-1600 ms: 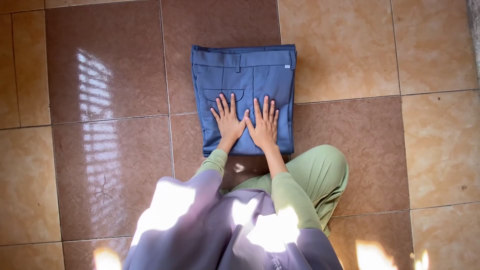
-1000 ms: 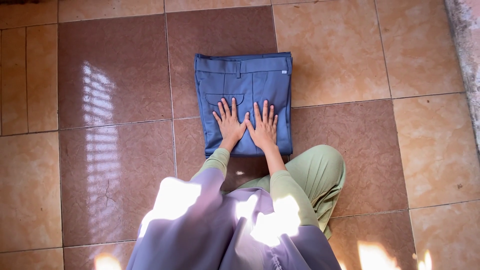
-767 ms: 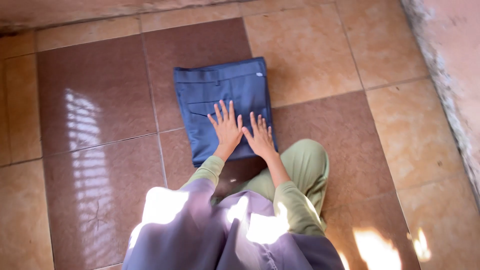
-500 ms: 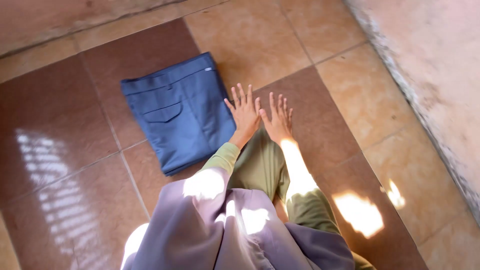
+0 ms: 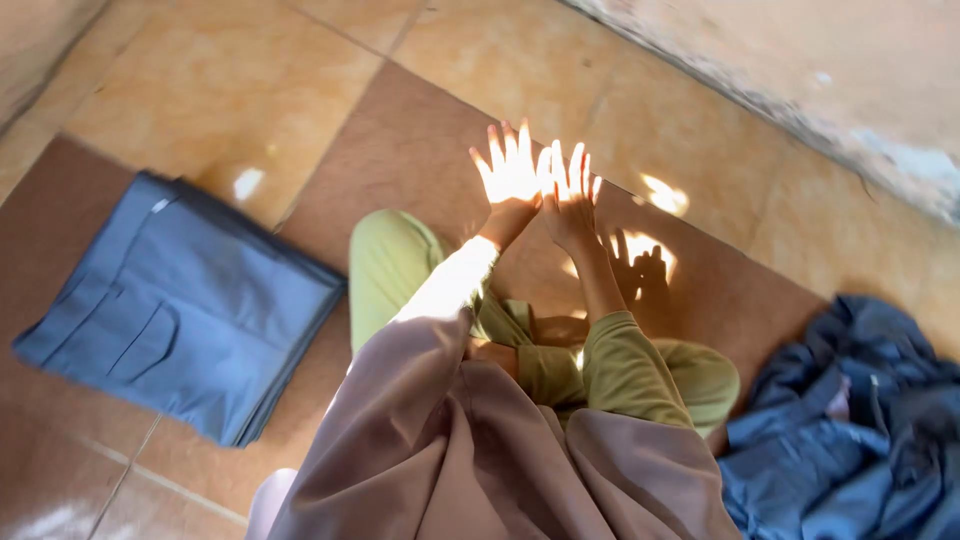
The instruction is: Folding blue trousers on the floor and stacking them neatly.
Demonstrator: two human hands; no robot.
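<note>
Right now I have both hands spread flat and empty, side by side over the brown floor tile (image 5: 400, 150), fingers fanned and lit by a sun patch. My left hand (image 5: 512, 178) and right hand (image 5: 570, 192) nearly touch at the thumbs; neither grips anything. I cannot tell whether the palms press the floor or hover just above it. Well off to the left of my left hand lies the folded blue trousers (image 5: 180, 310), flat on the floor. To the right and behind my right hand sits a crumpled pile of blue clothes (image 5: 850, 420).
</note>
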